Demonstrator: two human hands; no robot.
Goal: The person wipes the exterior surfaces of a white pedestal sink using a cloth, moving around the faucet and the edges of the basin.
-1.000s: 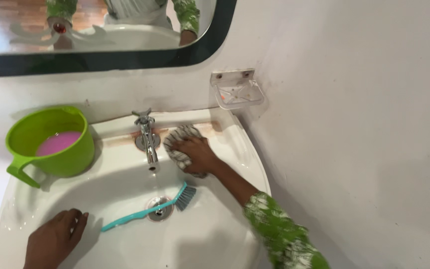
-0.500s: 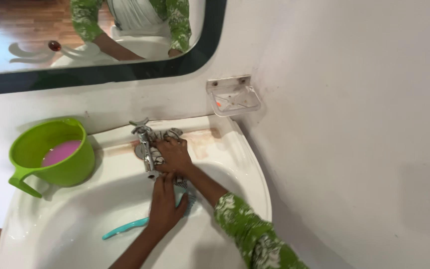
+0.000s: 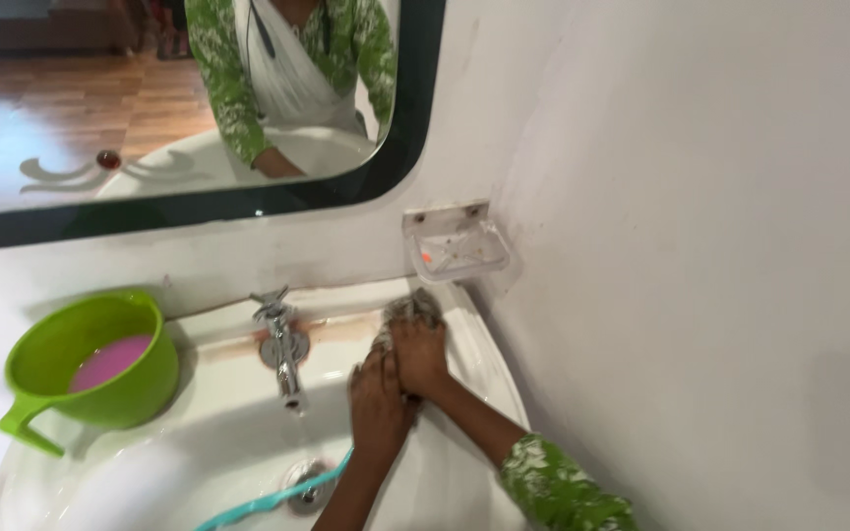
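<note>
Striped cloth (image 3: 411, 309) sits bunched on the washbasin (image 3: 489, 369) ledge, at 3 o'clock from the chrome tap (image 3: 280, 346) and at 6 o'clock from the clear soap dish (image 3: 456, 247). Right hand (image 3: 419, 352) grips it with fingers clenched; left hand (image 3: 379, 406) presses against that hand, its fingers curled, though I cannot tell whether they grasp any cloth. Pushed further toward 3 o'clock, the cloth could slip off the rim. Both hands hide most of it, and the teal brush (image 3: 277, 497) is cut off below. The green mug (image 3: 91, 364) holds pink liquid.
</note>
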